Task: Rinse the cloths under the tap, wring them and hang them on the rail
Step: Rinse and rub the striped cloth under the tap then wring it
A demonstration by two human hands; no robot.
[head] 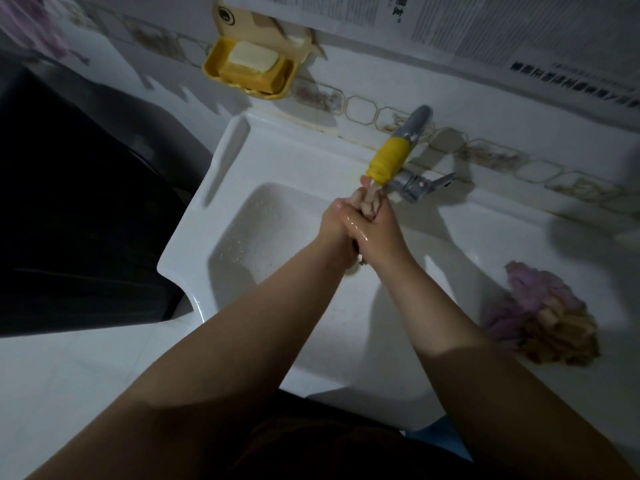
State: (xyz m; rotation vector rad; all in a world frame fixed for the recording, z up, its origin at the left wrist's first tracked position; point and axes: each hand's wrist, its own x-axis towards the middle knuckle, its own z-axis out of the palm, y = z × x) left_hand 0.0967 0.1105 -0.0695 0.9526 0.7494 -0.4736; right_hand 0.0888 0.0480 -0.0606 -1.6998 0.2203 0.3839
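At the centre of the frame, both hands close around 1 pale cloth (367, 206) directly beneath the yellow nozzle (388, 160) of the tap (412, 147). The left hand (334, 221) grips the cloth from the left side with its fingers curled over it; the right hand (377, 230) grips it from the right, and the 2 hands press against each other with the cloth bunched between them. Only a small twisted portion of the cloth shows above the fingers, with a further scrap visible below the hands near the wrists. The hands are wet and glossy. Holding the cloth this close under the nozzle keeps any run-off falling into the basin of the sink (242, 237), where droplets already mark the left wall; whether water is flowing at this moment cannot be determined. The two-handed opposed grip suits either rubbing under the stream or wringing, so the step in hand is judged to be rinsing passing into wringing. At the right of the frame, a heap of purple and tan cloths (543, 313) lies on the sink surround, well apart from the hands, probably waiting for or finished with the same treatment. A yellow soap dish (249, 69) with a bar of soap hangs on the wall in the upper left. No rail is identifiable, so hanging is judged not yet done.
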